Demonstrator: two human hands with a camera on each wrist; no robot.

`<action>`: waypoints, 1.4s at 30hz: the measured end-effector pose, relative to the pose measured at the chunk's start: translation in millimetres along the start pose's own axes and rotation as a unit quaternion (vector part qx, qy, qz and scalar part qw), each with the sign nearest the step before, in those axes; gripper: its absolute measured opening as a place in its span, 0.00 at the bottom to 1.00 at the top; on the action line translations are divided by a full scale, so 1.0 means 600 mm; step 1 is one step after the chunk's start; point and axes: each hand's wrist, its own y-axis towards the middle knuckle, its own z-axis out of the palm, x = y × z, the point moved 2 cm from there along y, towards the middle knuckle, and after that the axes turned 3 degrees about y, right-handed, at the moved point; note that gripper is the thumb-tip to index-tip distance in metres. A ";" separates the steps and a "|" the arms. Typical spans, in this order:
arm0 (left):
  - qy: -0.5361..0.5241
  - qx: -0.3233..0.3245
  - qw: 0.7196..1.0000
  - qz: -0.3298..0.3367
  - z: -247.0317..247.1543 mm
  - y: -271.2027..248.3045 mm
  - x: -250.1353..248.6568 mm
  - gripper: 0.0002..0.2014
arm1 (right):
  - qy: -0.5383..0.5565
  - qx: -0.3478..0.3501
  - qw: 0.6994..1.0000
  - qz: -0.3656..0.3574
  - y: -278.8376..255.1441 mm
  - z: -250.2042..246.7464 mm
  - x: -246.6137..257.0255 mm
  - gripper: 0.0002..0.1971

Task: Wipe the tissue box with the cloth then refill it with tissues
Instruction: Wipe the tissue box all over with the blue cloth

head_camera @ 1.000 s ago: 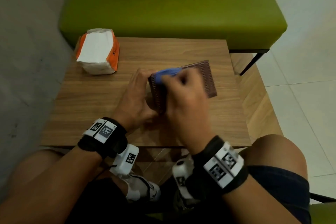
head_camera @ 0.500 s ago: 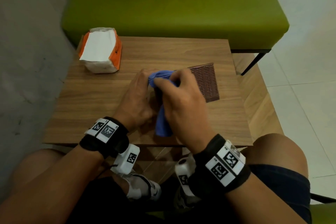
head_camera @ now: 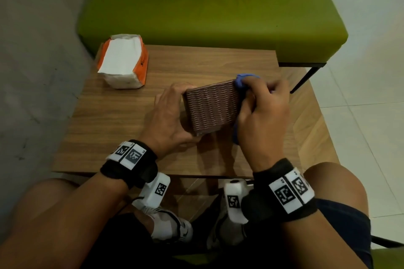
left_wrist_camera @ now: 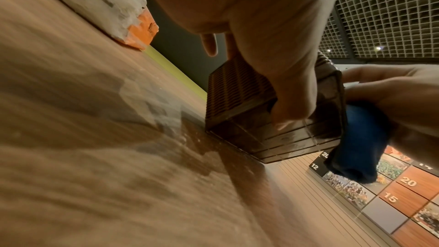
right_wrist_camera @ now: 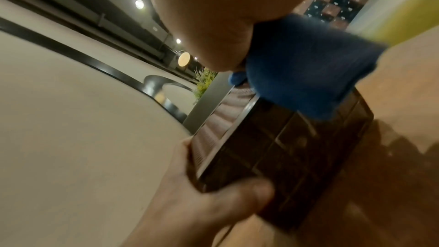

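Observation:
A brown woven tissue box (head_camera: 213, 108) stands tilted on the wooden table (head_camera: 122, 116), one edge raised. My left hand (head_camera: 169, 113) grips its left end, thumb on the near face (left_wrist_camera: 292, 108) and fingers round the far side. My right hand (head_camera: 261, 111) holds a bunched blue cloth (head_camera: 244, 81) against the box's right end; the cloth (left_wrist_camera: 358, 142) hangs below the palm, and in the right wrist view the cloth (right_wrist_camera: 306, 70) lies over the box (right_wrist_camera: 285, 147). An opened orange pack of white tissues (head_camera: 123, 61) lies at the table's far left corner.
A green upholstered bench (head_camera: 207, 6) runs along the table's far side, its black leg (head_camera: 306, 76) at the right. A grey wall (head_camera: 32, 61) stands to the left. My knees and shoes are under the near edge.
My right hand has carried the cloth from the box's left end across to its right end. The box now shows its broad woven face, held at the left end by my left hand.

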 end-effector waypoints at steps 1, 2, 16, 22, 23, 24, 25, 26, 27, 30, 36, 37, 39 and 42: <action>-0.002 0.001 1.000 0.001 0.001 0.000 -0.002 0.51 | -0.004 0.015 1.000 -0.003 -0.009 0.003 0.005 0.13; -0.008 0.002 1.000 -0.003 0.002 0.001 -0.004 0.49 | -0.012 0.063 0.997 -0.036 -0.026 0.013 0.020 0.12; -0.025 -0.009 1.000 0.001 -0.003 0.007 -0.011 0.45 | -0.006 0.154 0.981 -0.118 -0.114 0.018 0.029 0.14; -0.011 -0.002 1.000 -0.021 -0.002 0.006 -0.008 0.49 | 0.005 0.133 0.988 -0.077 -0.086 -0.010 -0.024 0.15; -0.011 -0.005 1.000 -0.020 -0.001 0.006 -0.009 0.50 | 0.004 0.089 0.995 -0.034 -0.077 -0.018 -0.034 0.15; -0.009 -0.006 1.000 -0.017 0.000 0.006 -0.009 0.50 | 0.001 0.061 0.998 -0.007 -0.074 -0.022 -0.036 0.14; -0.010 -0.006 1.000 -0.019 0.000 0.007 -0.009 0.50 | -0.002 0.062 0.998 -0.001 -0.075 -0.019 -0.027 0.13; -0.015 -0.004 1.000 -0.024 0.000 0.007 -0.009 0.49 | -0.004 0.086 0.996 -0.017 -0.082 -0.012 -0.011 0.12; -0.020 -0.003 0.999 -0.029 -0.001 0.008 -0.008 0.48 | -0.007 0.123 0.991 -0.046 -0.091 -0.002 0.007 0.12; -0.019 0.004 1.000 -0.024 -0.002 0.009 -0.006 0.43 | -0.016 0.214 0.965 -0.150 -0.117 0.023 0.038 0.13; -0.021 0.001 1.000 -0.021 -0.003 0.010 -0.008 0.49 | 0.025 0.117 0.993 -0.017 -0.063 -0.027 -0.047 0.14; -0.018 -0.004 1.000 -0.011 -0.001 0.010 -0.008 0.49 | 0.028 0.078 0.996 0.015 -0.051 -0.034 -0.059 0.13; -0.020 -0.012 1.000 -0.008 0.000 0.011 -0.010 0.49 | 0.013 0.052 0.998 0.039 -0.040 -0.035 -0.057 0.12; -0.030 -0.016 0.999 -0.019 0.002 0.010 -0.008 0.49 | 0.008 0.115 0.993 -0.010 -0.062 -0.016 -0.009 0.12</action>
